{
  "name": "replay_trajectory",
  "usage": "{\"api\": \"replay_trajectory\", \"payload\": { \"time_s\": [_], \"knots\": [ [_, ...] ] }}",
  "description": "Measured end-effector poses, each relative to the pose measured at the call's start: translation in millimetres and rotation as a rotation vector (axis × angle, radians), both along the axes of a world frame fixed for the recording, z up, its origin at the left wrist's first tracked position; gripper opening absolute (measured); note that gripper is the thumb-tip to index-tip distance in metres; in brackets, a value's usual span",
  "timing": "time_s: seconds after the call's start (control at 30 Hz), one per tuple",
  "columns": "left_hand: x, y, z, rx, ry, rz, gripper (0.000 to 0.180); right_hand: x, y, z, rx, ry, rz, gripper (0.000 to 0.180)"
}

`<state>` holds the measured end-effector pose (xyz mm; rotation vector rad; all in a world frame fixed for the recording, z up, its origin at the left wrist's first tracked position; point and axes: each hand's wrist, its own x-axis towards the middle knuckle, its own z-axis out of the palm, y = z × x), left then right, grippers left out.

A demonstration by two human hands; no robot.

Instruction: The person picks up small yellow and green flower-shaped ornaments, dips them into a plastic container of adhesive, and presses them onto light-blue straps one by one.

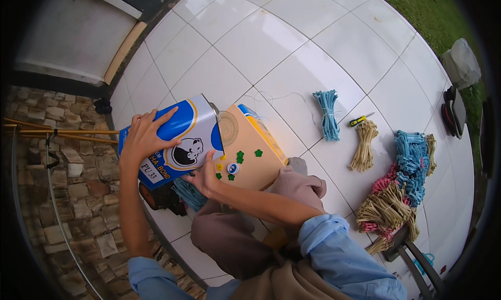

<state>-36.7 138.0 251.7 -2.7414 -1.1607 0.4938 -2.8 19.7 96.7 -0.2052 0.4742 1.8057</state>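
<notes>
Tilting tin [180,143] (both hands [143,138] gripping)

A rectangular blue and white metal tin [177,143] is held tilted above the white tiled floor [271,44], near the left of the view. Its printed label has a yellow curved band, a white panel and a small black and white animal picture. Just to its right, touching it, a tan cardboard box [250,154] with blue and yellow edges leans at an angle; small green, yellow and blue round stickers dot its face.
</notes>
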Motion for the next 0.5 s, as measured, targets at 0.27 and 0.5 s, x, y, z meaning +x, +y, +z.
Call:
{"api": "replay_trajectory", "payload": {
  "time_s": [0.27,0.5],
  "knots": [
    [5.6,9.1,5.1,0.035,-0.017,-0.034,0.082,7.2,11.0,0.7,0.058,-0.040,-0.023,0.089],
    [-31.2,-13.5,-3.7,-0.009,-0.137,0.107,0.083,-5.5,-5.7,-6.5,-0.003,-0.151,0.069,0.090]
  ]
}}
